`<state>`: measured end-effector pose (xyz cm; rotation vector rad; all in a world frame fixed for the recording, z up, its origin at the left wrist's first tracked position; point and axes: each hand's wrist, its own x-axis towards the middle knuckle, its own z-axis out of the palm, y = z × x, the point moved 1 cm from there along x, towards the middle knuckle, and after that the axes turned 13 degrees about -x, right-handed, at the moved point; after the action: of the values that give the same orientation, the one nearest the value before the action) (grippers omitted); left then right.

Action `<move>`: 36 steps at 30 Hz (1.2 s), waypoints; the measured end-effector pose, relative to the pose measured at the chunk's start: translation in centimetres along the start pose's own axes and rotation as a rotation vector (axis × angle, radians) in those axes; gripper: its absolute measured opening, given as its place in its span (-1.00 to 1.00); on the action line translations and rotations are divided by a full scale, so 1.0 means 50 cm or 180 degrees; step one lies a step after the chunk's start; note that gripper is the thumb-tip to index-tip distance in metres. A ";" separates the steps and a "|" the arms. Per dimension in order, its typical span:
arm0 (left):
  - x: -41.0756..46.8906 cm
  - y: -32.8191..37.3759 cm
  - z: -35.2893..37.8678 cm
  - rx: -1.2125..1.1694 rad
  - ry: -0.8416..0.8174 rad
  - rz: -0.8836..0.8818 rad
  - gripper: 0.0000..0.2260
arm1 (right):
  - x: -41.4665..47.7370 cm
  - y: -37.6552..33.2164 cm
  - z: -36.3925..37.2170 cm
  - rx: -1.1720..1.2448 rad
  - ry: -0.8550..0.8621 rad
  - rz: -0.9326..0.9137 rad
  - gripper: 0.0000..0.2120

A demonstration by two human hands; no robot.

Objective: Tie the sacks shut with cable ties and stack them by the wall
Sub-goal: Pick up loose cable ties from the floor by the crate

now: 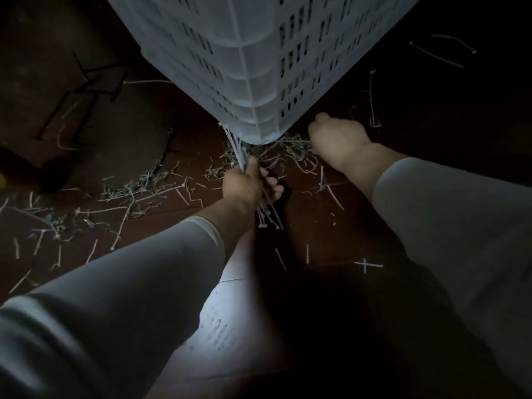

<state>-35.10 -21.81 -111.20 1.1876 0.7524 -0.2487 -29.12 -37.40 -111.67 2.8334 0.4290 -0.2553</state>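
While both grey-sleeved arms stretch down to the floor, the left hand curls tight round a bundle of white cable ties. They are thin plastic strips whose tips reach up to the bottom corner of the stacked pale slotted plastic crates, while their heads poke out below the fist. The right hand lies knuckles-up just beside that same corner, fingers tucked out of sight, so whether it grips anything can't be told; dry stems litter the dark floor, and dark print on the pale sheet between the arms is too blurred to read.
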 end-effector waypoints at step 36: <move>-0.697 0.328 0.215 0.1219 -0.0158 -0.0571 -0.78 | -0.609 0.173 -0.595 0.3860 -0.1391 0.1765 -0.67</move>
<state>-47.50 -32.38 -74.66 1.4691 0.7899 -0.5895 -51.11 -45.00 -75.01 3.5997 -0.9077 -1.3391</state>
